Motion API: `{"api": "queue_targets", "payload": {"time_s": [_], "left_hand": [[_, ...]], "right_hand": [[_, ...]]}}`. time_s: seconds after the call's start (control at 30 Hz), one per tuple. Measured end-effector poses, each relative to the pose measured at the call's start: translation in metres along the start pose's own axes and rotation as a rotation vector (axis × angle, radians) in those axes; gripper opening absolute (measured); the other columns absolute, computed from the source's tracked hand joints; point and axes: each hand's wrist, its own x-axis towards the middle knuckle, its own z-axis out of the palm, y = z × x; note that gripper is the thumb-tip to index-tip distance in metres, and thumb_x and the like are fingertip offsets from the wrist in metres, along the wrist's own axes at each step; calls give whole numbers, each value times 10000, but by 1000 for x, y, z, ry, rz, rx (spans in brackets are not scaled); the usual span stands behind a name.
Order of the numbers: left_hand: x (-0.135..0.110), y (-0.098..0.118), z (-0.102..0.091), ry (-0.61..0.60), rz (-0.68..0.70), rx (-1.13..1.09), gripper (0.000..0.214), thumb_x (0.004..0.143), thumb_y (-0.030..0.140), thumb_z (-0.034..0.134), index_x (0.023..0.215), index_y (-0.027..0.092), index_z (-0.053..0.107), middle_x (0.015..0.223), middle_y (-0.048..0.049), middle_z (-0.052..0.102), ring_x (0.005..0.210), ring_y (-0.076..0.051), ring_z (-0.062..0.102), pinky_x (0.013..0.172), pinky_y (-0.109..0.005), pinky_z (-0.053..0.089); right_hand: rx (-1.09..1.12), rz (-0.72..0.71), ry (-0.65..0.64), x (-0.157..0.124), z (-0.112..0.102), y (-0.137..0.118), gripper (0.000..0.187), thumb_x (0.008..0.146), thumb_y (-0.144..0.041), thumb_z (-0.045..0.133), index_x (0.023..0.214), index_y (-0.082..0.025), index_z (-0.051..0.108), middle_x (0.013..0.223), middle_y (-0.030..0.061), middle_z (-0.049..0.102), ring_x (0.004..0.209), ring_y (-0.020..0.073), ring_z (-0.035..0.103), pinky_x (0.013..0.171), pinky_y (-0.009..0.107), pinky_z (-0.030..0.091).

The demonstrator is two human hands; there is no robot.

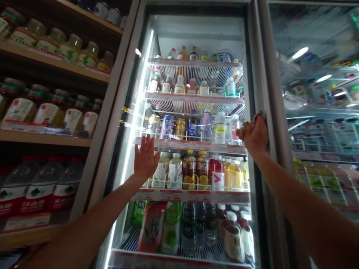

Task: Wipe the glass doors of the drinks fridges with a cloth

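Observation:
A tall drinks fridge with a glass door stands in front of me, lit white inside. My left hand lies flat on the glass at the left, fingers spread, with nothing in it. At the right side of the door my right hand grips a crumpled, brownish cloth. The cloth presses against the glass beside the metal door frame. Behind the glass, wire shelves carry rows of bottles and cans, such as a blue can and dark iced tea bottles.
Wooden shelves on the left hold jars and large water bottles. To the right is another glass-fronted fridge with drinks, its glass showing bright light reflections. Large bottles fill the bottom shelf of the middle fridge.

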Motion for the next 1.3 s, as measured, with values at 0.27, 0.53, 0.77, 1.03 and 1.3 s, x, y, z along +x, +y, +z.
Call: {"api": "queue_targets", "payload": {"time_s": [0.27,0.53,0.77,1.03,1.3], "left_hand": [[-6,8,-4,-21,-19,-18,621,908,449,242,1422,99,234,1481,-188,233,1392,-297,147,1100,-542,146],[-58,50,0,-78,178,-13,606,915,454,294,1440,174,177,1487,-136,254,1401,-245,127,1127,-490,108],[-66,68,12,-30,145,-47,655,900,483,331,1435,130,195,1488,-158,235,1405,-263,91,1127,-505,51],[-66,66,10,-2,162,-21,653,902,473,337,1438,133,184,1486,-153,247,1407,-248,95,1131,-482,67],[-67,66,11,4,149,-50,653,898,466,361,1442,155,179,1494,-135,233,1406,-245,103,1134,-473,60]], "right_hand": [[166,-369,-305,-45,22,-156,650,809,-367,481,1381,-90,348,1460,88,329,1370,236,229,1153,369,191],[69,54,-146,-43,-4,-41,578,847,-340,358,1336,-38,420,1412,189,376,1327,323,293,1090,506,198],[115,-124,-138,-74,3,-77,587,838,-353,363,1340,-50,401,1426,151,359,1361,274,235,1117,477,220],[49,-54,-70,-102,-20,-16,579,844,-348,349,1331,-44,424,1398,167,402,1337,286,297,1096,473,265],[124,-203,-137,-134,-11,-90,537,840,-290,385,1337,-89,411,1417,115,382,1367,246,235,1127,447,245]]}}
